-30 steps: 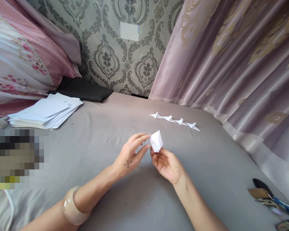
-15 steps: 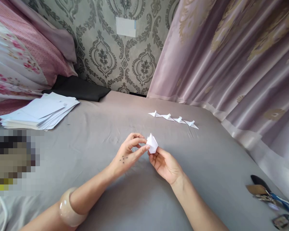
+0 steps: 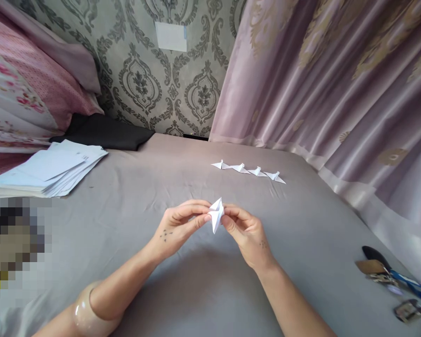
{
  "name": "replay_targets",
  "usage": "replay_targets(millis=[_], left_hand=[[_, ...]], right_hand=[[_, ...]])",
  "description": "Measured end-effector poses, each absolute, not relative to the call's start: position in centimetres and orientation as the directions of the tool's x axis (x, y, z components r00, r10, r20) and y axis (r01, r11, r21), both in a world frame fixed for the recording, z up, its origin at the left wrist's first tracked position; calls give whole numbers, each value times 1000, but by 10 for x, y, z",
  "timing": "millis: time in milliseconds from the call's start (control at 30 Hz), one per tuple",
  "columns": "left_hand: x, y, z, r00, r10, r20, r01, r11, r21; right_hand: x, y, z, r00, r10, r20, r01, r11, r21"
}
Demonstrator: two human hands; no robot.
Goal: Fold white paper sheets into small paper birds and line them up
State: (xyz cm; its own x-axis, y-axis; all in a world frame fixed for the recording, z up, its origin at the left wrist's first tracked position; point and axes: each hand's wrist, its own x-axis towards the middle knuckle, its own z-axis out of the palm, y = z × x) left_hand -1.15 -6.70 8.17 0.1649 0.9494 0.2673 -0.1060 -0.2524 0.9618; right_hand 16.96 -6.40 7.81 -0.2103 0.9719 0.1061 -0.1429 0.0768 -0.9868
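Observation:
A small white origami piece (image 3: 216, 216) with pointed ends is held above the grey sheet (image 3: 154, 187). On its left side, my left hand (image 3: 182, 224) pinches it between thumb and fingers. My right hand (image 3: 243, 231) grips the opposite side the same way, thumb toward me. The paper's sharp tips point up and down between the fingertips; the parts under my fingers are hidden. Beyond my hands, several finished-looking white folded paper figures (image 3: 241, 168) stand in a slanting row, close together.
A stack of white paper sheets (image 3: 45, 171) lies at the left, before a folded black cloth (image 3: 105, 131). Keys (image 3: 381, 278) and a blue strap (image 3: 412, 285) lie at the right edge. Pinkish curtains (image 3: 294, 75) hang along the right side.
The origami piece has been turned, so its tips now point up and down. My right hand has moved from beneath it to its right side, palm turned down. The view has shifted slightly.

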Motion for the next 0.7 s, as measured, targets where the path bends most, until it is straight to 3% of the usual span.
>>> replay_targets(millis=[167, 367, 700], left_hand=[[-12, -69, 84, 146, 921, 361, -59, -356, 932], [-11, -73, 87, 151, 909, 389, -59, -384, 921], [-10, -74, 85, 150, 909, 389, -152, -368, 917]], right_hand=[[174, -67, 82, -231, 935, 271, -8, 276, -961], [175, -74, 85, -242, 845, 478, 134, 517, -845], [172, -78, 92, -233, 731, 642, 256, 683, -684]])
